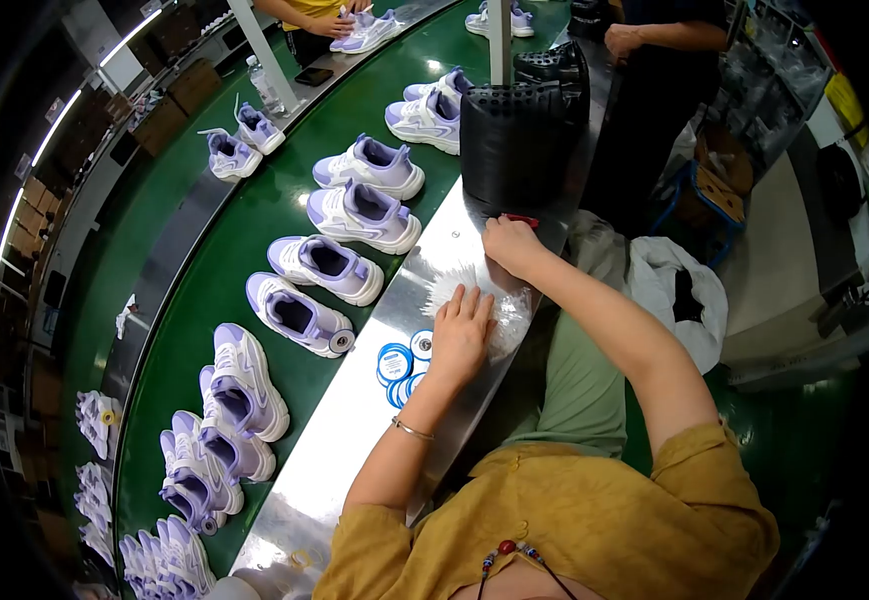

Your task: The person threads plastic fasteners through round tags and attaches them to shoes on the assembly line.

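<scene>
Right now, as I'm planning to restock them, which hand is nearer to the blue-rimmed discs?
The left. The left hand is right beside the blue-rimmed discs, its fingers over white plastic strands; the right hand is farther forward, by a red object.

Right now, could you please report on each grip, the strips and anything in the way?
Left grip spread on white strips; right grip at red item, hold unclear. Blue-rimmed discs close beside left.
</scene>
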A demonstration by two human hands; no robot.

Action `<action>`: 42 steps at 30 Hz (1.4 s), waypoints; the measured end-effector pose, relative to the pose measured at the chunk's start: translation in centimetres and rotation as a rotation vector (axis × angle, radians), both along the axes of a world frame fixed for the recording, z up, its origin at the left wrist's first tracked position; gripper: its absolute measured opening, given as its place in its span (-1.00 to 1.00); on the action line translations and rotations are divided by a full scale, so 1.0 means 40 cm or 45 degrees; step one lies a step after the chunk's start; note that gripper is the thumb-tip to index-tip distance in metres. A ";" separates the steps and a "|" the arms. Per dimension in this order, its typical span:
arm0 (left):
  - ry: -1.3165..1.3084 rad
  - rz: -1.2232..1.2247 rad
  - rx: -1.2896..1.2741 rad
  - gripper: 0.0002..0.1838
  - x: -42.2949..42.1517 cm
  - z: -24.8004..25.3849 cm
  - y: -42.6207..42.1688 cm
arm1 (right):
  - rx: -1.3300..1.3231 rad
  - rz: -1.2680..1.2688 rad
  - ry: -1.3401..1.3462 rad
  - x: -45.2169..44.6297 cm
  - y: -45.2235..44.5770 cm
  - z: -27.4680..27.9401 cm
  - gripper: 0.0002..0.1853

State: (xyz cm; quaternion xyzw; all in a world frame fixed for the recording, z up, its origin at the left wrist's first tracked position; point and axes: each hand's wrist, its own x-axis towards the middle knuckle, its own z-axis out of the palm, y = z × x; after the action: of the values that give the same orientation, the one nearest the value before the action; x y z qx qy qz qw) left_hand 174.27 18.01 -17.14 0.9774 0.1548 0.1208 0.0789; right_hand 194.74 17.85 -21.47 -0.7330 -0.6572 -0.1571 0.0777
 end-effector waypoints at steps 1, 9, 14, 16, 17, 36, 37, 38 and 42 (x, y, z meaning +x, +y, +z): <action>0.002 0.003 -0.001 -0.61 0.001 -0.001 0.000 | -0.041 0.013 0.032 0.005 0.002 0.001 -0.87; 0.015 0.014 -0.008 -0.65 0.017 0.003 0.001 | -0.139 -0.098 0.090 0.067 -0.058 0.104 -0.86; 0.020 0.022 -0.039 -0.66 0.030 0.011 0.003 | 0.012 -0.194 0.672 0.100 -0.150 0.244 -0.85; 0.000 0.036 -0.065 -0.65 0.028 0.015 0.003 | 0.040 -0.183 1.088 0.089 -0.168 0.250 -0.83; -0.121 0.031 -0.065 -0.65 0.023 0.031 0.006 | 0.122 -0.071 1.399 0.083 -0.176 0.244 -0.83; 0.122 0.351 -0.132 -0.59 -0.097 0.105 0.083 | 0.307 0.382 2.008 -0.065 -0.145 0.269 -0.88; 0.119 0.352 -0.131 -0.59 -0.093 0.103 0.089 | 0.306 0.364 1.801 -0.066 -0.151 0.281 -0.88; 0.126 0.377 -0.201 -0.60 -0.091 0.098 0.093 | 0.304 0.342 1.598 -0.069 -0.156 0.287 -0.89; 0.007 0.489 -0.563 -0.69 -0.086 0.101 0.095 | 0.349 0.529 1.576 -0.095 -0.142 0.245 -0.89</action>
State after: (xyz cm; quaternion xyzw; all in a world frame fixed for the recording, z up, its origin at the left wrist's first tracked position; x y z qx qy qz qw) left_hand 170.85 21.83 -13.10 0.8896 0.3598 0.0942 0.2652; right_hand 190.94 12.17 -11.68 -0.5295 -0.5931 0.2286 0.5618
